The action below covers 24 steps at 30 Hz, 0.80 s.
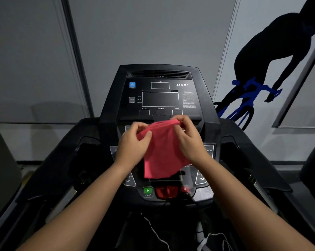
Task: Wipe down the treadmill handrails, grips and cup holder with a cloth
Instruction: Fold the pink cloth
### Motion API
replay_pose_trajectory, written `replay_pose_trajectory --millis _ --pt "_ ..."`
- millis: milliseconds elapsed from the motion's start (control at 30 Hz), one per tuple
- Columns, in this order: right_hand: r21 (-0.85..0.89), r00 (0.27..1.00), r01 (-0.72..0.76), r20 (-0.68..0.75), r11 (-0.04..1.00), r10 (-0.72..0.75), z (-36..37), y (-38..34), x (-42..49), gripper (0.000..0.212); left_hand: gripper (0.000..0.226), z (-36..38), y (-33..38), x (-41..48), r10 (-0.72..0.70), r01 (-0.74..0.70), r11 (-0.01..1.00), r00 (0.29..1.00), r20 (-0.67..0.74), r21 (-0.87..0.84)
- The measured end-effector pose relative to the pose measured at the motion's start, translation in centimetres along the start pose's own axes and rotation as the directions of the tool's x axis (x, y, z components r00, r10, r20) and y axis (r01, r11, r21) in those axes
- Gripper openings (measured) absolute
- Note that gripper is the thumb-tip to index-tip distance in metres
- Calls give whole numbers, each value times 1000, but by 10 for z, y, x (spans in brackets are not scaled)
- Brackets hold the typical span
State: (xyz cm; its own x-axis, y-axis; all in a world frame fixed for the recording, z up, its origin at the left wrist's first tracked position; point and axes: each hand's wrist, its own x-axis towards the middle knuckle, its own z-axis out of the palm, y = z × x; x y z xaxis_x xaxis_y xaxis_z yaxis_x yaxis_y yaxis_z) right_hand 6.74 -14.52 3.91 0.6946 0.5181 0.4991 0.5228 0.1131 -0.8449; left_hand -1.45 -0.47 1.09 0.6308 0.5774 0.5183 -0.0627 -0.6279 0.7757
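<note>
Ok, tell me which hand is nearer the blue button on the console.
Left. The left hand pinches the pink cloth straight below the blue button; the right hand grips it further right.

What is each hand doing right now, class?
Left hand: pinches the pink cloth at its upper edge.
Right hand: grips the same cloth's top right corner.

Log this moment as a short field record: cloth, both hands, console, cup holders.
cloth: pink, held up in front of the console, lower half hanging loose
left hand: pinches the cloth's upper left edge
right hand: grips its upper right edge
console: screens dark, START button uncovered
cup holders: left cup holder and right cup holder untouched
</note>
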Motion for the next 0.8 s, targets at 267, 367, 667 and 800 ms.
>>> replay_pose_trajectory --millis 267,367,667,800 --pt "46 995 70 72 997 -73 -1 -40 17 26 43 -8 46 9 98 -90 979 994 37 -184" --pt "133 995 55 72 990 -65 -2 -41 19 23 30 -5 57 1 158 -127 963 981 114 -240" --pt "258 997 -34 73 966 16 -6 -27 7 13 17 2 64 -4 121 -118 971 993 5 -208" --pt "285 976 -157 193 946 103 -7 -8 -11 4 19 -2 64 -2 62 -80 954 996 -72 -288"
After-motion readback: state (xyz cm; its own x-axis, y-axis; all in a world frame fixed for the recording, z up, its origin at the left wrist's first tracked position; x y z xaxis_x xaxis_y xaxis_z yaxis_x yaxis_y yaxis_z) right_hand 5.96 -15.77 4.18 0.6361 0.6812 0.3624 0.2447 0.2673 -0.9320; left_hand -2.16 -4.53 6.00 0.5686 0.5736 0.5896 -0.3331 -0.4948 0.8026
